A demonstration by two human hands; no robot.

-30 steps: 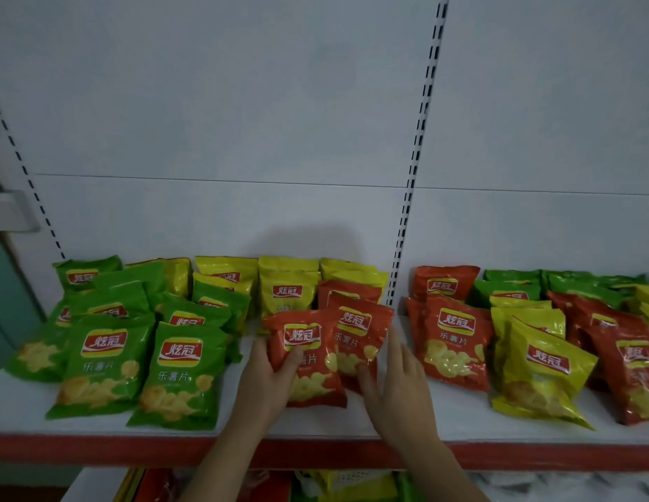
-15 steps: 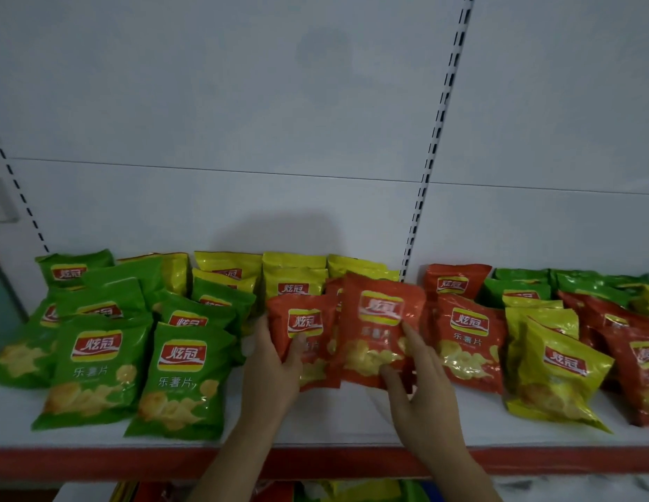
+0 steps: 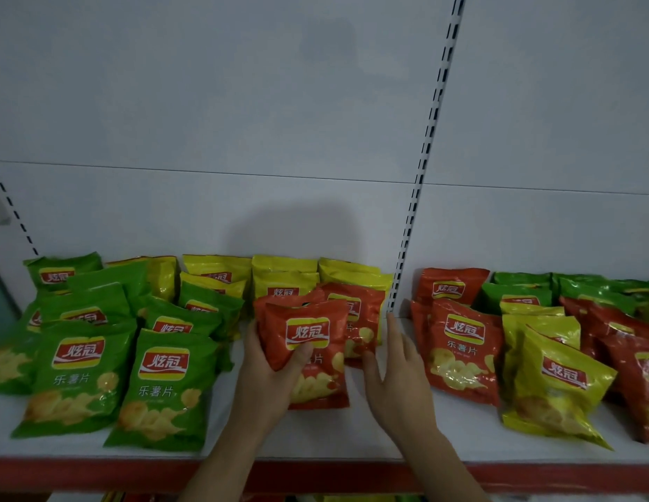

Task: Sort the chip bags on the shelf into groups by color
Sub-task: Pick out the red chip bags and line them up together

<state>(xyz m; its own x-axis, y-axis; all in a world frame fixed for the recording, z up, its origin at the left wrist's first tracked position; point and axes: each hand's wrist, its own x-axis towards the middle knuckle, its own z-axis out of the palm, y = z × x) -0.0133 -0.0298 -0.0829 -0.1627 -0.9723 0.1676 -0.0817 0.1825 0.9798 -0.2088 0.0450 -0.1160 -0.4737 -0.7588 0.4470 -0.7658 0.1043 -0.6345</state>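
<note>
Red chip bag (image 3: 308, 342) gripped in left hand (image 3: 270, 378), right hand (image 3: 399, 378) just beside it, fingers relaxed

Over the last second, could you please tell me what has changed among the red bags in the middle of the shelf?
The right hand let go of the second red bag, which now lies behind the front red bag; its fingers are spread beside it. The left hand still grips the front red bag, thumb across its face. The green bags at left and the mixed bags at right stayed put.
</note>
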